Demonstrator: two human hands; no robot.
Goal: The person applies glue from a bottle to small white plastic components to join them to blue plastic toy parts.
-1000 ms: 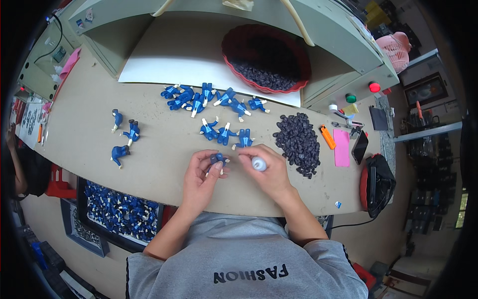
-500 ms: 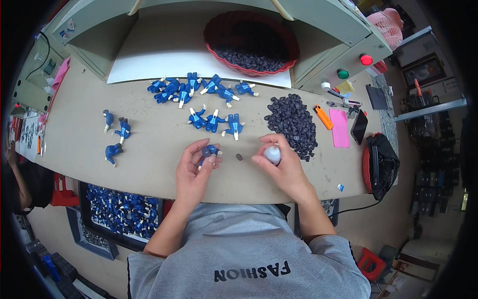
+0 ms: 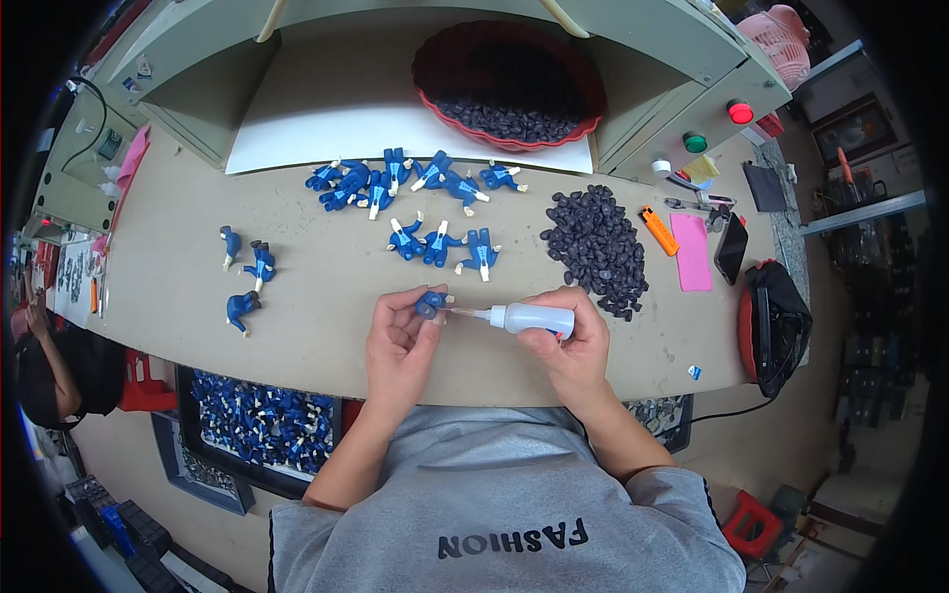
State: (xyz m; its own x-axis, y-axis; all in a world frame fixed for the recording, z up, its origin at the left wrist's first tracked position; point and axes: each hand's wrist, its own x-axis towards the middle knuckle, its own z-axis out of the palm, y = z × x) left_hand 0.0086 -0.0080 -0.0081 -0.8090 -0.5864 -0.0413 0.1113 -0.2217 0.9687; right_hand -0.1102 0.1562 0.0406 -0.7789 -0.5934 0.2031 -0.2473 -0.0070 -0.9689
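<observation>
My left hand [image 3: 400, 341] pinches a small blue toy figure [image 3: 432, 299] between thumb and fingers, close to the bench's front edge. From the right, my right hand [image 3: 575, 346] grips a small translucent squeeze bottle [image 3: 537, 318], lying level in the fingers. Its thin nozzle tip [image 3: 465, 311] points left and reaches the figure; whether it touches cannot be made out. Beyond my hands lie several blue figures with white parts [image 3: 435, 243]. A heap of small dark pieces [image 3: 596, 247] spreads on the bench past my right hand.
A red bowl [image 3: 425, 94] of dark pieces stands under the grey-green housing [image 3: 682, 49]. To the right are an orange cutter [image 3: 658, 230], pink paper [image 3: 693, 252], a phone [image 3: 732, 247] and a black pouch [image 3: 776, 326]. Three figures [image 3: 259, 265] lie left. Below sits a tray of figures [image 3: 262, 420].
The bottle has swung from end-on to sideways, and its nozzle has come to the figure. My hands are closer together. The single dark piece between them no longer shows.
</observation>
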